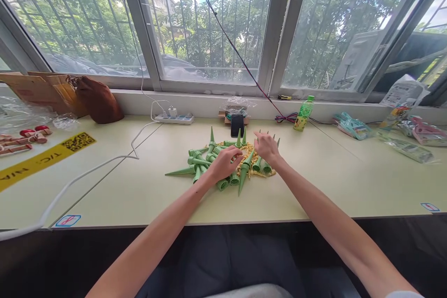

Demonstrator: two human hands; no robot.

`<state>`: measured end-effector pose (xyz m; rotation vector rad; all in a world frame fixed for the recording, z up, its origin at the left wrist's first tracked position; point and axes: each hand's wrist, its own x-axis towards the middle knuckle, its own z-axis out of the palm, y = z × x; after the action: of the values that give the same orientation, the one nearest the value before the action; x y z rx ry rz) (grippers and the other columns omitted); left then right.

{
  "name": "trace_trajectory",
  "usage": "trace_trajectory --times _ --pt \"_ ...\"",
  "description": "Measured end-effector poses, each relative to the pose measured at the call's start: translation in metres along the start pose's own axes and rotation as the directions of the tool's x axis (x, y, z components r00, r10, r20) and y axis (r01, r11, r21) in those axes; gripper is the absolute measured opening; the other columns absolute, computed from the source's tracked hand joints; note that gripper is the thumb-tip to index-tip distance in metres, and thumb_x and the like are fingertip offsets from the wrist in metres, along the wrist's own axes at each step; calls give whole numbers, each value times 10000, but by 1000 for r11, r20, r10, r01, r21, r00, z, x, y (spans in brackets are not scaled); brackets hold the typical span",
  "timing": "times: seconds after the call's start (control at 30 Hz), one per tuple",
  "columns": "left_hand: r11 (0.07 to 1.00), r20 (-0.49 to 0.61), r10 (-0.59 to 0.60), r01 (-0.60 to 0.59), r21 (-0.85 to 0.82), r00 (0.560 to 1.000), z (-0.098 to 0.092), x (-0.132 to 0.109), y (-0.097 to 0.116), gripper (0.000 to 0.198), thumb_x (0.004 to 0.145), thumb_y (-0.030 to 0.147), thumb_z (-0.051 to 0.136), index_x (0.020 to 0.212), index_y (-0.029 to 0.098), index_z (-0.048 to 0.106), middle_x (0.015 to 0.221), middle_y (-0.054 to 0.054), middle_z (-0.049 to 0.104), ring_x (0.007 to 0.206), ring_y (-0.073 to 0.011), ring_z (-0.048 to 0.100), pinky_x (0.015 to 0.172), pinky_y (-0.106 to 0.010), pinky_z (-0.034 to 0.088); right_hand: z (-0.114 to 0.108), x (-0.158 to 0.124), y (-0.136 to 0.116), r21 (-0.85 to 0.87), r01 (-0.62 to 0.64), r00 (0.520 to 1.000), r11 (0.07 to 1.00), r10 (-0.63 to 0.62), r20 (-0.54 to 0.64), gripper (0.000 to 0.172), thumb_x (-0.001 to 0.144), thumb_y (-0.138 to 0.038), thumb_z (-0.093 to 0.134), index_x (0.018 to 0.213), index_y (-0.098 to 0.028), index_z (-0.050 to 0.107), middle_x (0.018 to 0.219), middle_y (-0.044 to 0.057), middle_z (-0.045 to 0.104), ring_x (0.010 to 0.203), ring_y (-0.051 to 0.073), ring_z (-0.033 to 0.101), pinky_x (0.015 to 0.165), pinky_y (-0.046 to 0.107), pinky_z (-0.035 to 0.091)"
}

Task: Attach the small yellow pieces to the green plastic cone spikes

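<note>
A pile of green plant-watering spikes (200,160), hollow cones with ribbed collars, lies in the middle of the table. Small yellow plastic pieces (247,150) are heaped among them. Over the pile's middle, my left hand (226,164) has its fingers curled inward; what they hold, if anything, is hidden. My right hand (267,147) is over the pile's right side with its fingers bent and closed, beside several upright spike tips, and I cannot make out anything in it. One long spike (243,179) points toward me between the two hands.
A phone (237,125) leans behind the pile. Further back are a power strip (178,119) and a green drink bottle (304,113). A white cable (101,163) crosses the table on the left, near a brown pouch (98,100). Plastic-wrapped items (352,125) lie at right.
</note>
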<state>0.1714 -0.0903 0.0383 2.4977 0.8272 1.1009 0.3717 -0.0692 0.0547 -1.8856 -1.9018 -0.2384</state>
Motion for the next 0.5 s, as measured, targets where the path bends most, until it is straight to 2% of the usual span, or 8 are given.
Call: trace_trajectory --times 0.17,0.27,0.4,0.5 --pt "1000 -4 1 -1 11 1000 -1 0 3 203 943 282 484 884 164 639 862 -49 625 742 -155 592 707 -301 482 4 5 5 22 27 1000 999 -27 -10 289 940 -167 431 1132 -121 642 1017 164 679 874 249 663 666 293 474" --pt "1000 -10 3 -3 16 1000 -1 0 3 203 945 285 483 886 167 638 874 -51 632 750 -158 596 711 -305 489 3 4 8 76 103 992 992 -96 -85 317 952 -155 406 1178 -106 623 1027 164 679 889 237 657 710 293 487" --pt "1000 -28 -6 6 19 1000 -1 1 2 179 942 279 491 945 168 632 914 -66 650 787 -170 617 731 -316 515 -3 -4 4 154 291 930 944 -242 -276 377 967 -162 367 1296 -118 546 1077 139 665 849 210 646 733 296 503" --pt "998 -76 -48 50 23 996 0 2 1 223 932 292 512 1105 173 587 981 -79 651 842 -182 634 744 -326 537 -6 -13 -1 184 432 867 883 -350 -355 382 976 -180 359 1319 -133 519 1090 125 658 816 188 640 713 284 513"
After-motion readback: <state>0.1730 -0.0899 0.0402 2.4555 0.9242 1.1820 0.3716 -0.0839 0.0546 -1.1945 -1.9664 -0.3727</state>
